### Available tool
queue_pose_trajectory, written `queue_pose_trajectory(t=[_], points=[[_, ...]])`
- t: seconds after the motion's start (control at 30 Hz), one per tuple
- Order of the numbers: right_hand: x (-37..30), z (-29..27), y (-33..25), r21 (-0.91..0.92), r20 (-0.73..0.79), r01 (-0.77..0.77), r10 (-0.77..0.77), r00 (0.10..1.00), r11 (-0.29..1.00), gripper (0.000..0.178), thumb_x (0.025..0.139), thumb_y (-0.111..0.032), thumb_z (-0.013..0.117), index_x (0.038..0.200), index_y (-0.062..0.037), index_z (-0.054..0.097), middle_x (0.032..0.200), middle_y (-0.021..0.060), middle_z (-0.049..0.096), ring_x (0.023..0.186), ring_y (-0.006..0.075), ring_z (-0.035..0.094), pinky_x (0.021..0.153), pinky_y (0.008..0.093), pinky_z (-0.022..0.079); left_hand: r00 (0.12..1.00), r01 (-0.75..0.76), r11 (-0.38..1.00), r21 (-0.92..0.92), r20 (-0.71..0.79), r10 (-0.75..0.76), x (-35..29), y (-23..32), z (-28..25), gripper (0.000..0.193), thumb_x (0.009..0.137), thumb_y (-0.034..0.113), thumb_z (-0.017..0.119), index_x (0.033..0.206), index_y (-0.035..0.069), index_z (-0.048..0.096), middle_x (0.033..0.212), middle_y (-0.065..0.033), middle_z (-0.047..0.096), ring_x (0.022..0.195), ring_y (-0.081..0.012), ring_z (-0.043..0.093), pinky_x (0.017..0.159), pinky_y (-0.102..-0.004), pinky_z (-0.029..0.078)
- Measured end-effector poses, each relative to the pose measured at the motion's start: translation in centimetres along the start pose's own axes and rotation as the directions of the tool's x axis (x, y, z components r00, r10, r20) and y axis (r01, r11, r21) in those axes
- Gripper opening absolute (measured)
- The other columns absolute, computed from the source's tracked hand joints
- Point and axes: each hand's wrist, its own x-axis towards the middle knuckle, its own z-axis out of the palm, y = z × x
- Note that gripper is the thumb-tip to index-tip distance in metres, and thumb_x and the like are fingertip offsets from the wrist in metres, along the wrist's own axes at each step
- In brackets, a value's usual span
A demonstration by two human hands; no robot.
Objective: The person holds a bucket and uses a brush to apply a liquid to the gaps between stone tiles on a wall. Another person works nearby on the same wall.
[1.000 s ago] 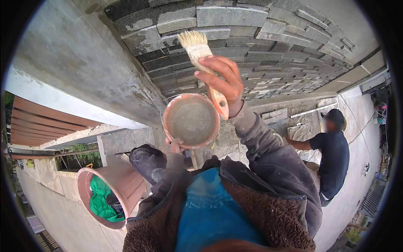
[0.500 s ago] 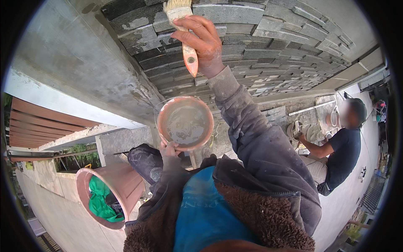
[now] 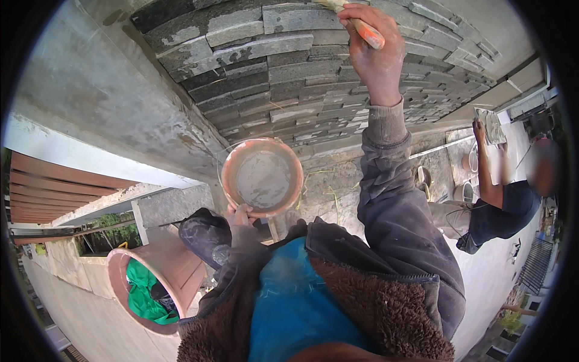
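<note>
My right hand [image 3: 377,57] is raised against the stone-clad wall [image 3: 301,72], closed round the orange-tipped handle of a paintbrush [image 3: 366,31]. The brush's pale bristles run up to the top edge of the picture, close to the stones. Below the wall, my left hand [image 3: 240,215] grips the near rim of a round, reddish-orange bucket [image 3: 297,184]. Inside the bucket lies a grey, watery mix [image 3: 262,179]. Wet-looking and pale patches mark some of the dark grey stones at the upper left.
A large pink bin [image 3: 187,265] with green cloth [image 3: 142,286] stands at my left. A smooth concrete pillar [image 3: 114,78] borders the stones. On the right, a co-worker [image 3: 506,211] holds up a stone slab [image 3: 491,127], with small buckets [image 3: 464,192] nearby.
My right hand has moved right along the wall with the brush, which has turned. The bucket stays in my left hand. The co-worker has raised a slab toward the wall.
</note>
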Motion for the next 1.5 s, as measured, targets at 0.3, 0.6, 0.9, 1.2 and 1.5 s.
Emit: queue_pose_trajectory(t=[0.3,0.6,0.9,1.2,1.5], points=[[-1.6,1.4,2.1,0.148,-0.158,0.091,-0.067,0.985,0.985,0.026,0.076,0.001,0.076,0.097,-0.0139,0.076,0.113,0.0014,0.074,0.106,0.0266,0.066,0.09,0.0377,0.055,0.999,0.026,0.996,0.081,0.043,-0.029,0.1,0.0,-0.1,0.055,0.076,-0.006,0.055,0.13,0.002,0.049,0.108,-0.0138,0.061,0.091,-0.0294,0.071,0.075,-0.0445,0.068],[-3.6,2.5,0.2,0.195,-0.121,0.048,-0.025,0.992,0.98,0.024,0.08,-0.001,0.075,0.1,-0.0138,0.076,0.116,0.0015,0.074,0.109,0.0241,0.066,0.091,0.0369,0.054,0.996,0.033,0.997,0.074,0.078,-0.039,0.0,-0.2,-0.1,0.061,0.075,-0.006,0.054,0.135,0.005,0.046,0.119,-0.0162,0.059,0.1,-0.0356,0.07,0.081,-0.05,0.068],[-3.4,-0.4,7.4,0.341,-0.535,-0.288,0.437,0.723,0.895,0.009,0.09,-0.007,0.077,0.098,-0.0093,0.074,0.1,0.0055,0.075,0.092,0.0194,0.07,0.079,0.0323,0.057,0.994,0.03,0.999,0.035,0.104,-0.033,-0.5,0.6,0.0,0.064,0.074,-0.006,0.054,0.136,0.005,0.046,0.121,-0.0154,0.059,0.106,-0.0361,0.069,0.083,-0.0504,0.067],[-2.2,-0.4,6.5,0.552,-0.431,-0.323,0.595,0.679,0.769,0.009,0.092,-0.009,0.077,0.1,-0.0081,0.073,0.099,0.0061,0.075,0.091,0.0174,0.071,0.077,0.03,0.057,0.997,-0.016,1.0,-0.025,0.069,0.017,-0.5,0.3,0.1,0.045,0.075,-0.006,0.057,0.12,0.001,0.055,0.102,-0.0124,0.064,0.085,-0.0266,0.071,0.072,-0.0443,0.068],[0.5,3.9,0.0,0.598,-0.289,-0.313,0.562,0.775,0.738,0.01,0.094,-0.01,0.077,0.102,-0.0069,0.072,0.098,0.0066,0.075,0.09,0.0155,0.071,0.074,0.0278,0.058,1.0,0.012,1.0,-0.015,0.022,-0.011,0.3,-0.4,-0.5,0.043,0.075,-0.007,0.057,0.117,0.003,0.055,0.099,-0.0117,0.064,0.081,-0.0255,0.07,0.067,-0.0388,0.065]])
